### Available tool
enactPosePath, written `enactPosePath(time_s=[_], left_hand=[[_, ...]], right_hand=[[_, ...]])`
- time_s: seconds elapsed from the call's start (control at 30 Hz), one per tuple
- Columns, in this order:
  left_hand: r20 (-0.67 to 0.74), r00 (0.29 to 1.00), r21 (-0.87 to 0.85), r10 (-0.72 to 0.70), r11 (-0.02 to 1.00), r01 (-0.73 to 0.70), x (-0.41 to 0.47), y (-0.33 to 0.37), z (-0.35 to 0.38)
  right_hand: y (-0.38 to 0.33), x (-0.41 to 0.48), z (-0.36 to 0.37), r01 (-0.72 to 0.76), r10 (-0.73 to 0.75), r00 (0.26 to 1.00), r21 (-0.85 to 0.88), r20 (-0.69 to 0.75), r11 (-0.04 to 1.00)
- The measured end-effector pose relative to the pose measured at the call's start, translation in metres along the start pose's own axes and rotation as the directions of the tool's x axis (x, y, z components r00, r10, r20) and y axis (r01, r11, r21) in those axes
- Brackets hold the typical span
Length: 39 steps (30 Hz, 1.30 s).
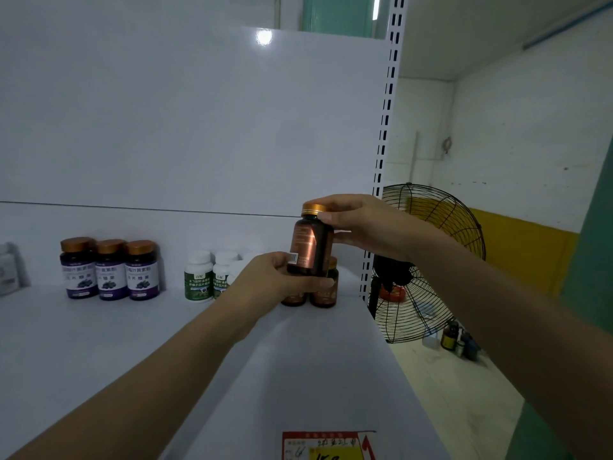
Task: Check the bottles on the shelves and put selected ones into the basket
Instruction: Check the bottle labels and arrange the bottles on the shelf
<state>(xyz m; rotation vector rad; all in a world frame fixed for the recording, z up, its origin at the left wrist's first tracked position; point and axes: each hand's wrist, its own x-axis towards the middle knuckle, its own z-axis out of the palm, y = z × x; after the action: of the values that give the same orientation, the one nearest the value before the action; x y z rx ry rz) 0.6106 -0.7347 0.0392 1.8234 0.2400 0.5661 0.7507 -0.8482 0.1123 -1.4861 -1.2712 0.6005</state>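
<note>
I hold a dark brown bottle (310, 242) with a gold cap and a copper label upright above the white shelf (99, 333). My left hand (268, 280) grips its base from below. My right hand (361, 225) grips its cap and upper body from the right. Directly under it two similar brown bottles (323, 293) stand on the shelf, partly hidden by my left hand. Three purple-labelled bottles (111, 268) with gold caps stand to the left. White bottles with green labels (199, 277) stand in the middle. No basket is in view.
A slotted white upright (384, 127) ends the shelf on the right. Behind it stands a black cage fan (428, 260), with small bottles (459, 340) on the floor beside it. A red and yellow price tag (328, 446) sits on the shelf's front edge.
</note>
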Motion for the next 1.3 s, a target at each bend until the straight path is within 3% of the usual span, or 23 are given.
enactPosePath(time_s=[0.37,0.5,0.6,0.67,0.8,0.83,0.93,1.0,1.07,1.1,1.13,1.23,1.3], left_hand=[[0.024,0.998,0.027,-0.055,0.998,0.055,0.002,0.000,0.004],[0.028,0.998,0.027,-0.050,0.998,0.049,0.003,-0.003,0.005],[-0.063,0.998,0.044,-0.023,0.999,0.026,0.003,-0.002,0.009],[-0.123,0.992,0.065,0.001,0.998,0.008,0.003,-0.003,0.012],[-0.045,0.998,0.018,-0.044,0.999,0.044,0.002,-0.004,0.017],[-0.062,0.996,0.012,-0.058,0.998,0.058,0.002,-0.002,0.019],[-0.084,0.978,-0.240,-0.192,0.956,0.168,0.002,0.003,0.031],[-0.043,0.950,-0.419,-0.310,0.869,0.264,-0.005,-0.005,0.042],[0.049,0.882,-0.648,-0.468,0.657,0.385,-0.013,-0.016,0.049],[0.096,0.836,-0.758,-0.540,0.504,0.413,-0.015,-0.021,0.048],[0.098,0.807,-0.811,-0.582,0.423,0.404,-0.017,-0.020,0.044],[-0.030,0.833,-0.814,-0.552,0.498,0.301,-0.005,-0.011,0.032],[-0.078,0.861,-0.796,-0.502,0.551,0.249,0.003,-0.002,0.027]], right_hand=[[0.003,-0.005,-0.005,0.007,-0.008,1.000,-0.069,-0.015,0.998],[0.001,-0.006,-0.002,-0.007,-0.038,0.990,-0.313,-0.138,0.950],[0.001,-0.006,0.001,-0.016,-0.052,0.984,-0.369,-0.173,0.929],[0.002,-0.006,0.001,-0.015,-0.036,0.988,-0.320,-0.151,0.947],[0.004,-0.014,-0.008,0.055,-0.044,0.992,0.094,-0.117,0.994],[0.003,-0.018,-0.007,0.056,-0.045,0.994,0.107,-0.099,0.993],[0.006,-0.018,0.018,-0.014,0.013,0.996,-0.011,-0.087,1.000],[0.020,-0.006,0.040,-0.087,0.104,0.976,0.098,-0.190,0.991],[0.041,0.005,0.056,-0.165,0.205,0.938,0.160,-0.279,0.973],[0.054,0.008,0.061,-0.201,0.248,0.922,0.181,-0.297,0.963],[0.064,0.012,0.065,-0.222,0.276,0.913,0.201,-0.302,0.954],[0.090,0.028,0.059,-0.247,0.334,0.858,0.255,-0.390,0.935],[0.108,0.049,0.051,-0.338,0.349,0.815,0.109,-0.463,0.935]])
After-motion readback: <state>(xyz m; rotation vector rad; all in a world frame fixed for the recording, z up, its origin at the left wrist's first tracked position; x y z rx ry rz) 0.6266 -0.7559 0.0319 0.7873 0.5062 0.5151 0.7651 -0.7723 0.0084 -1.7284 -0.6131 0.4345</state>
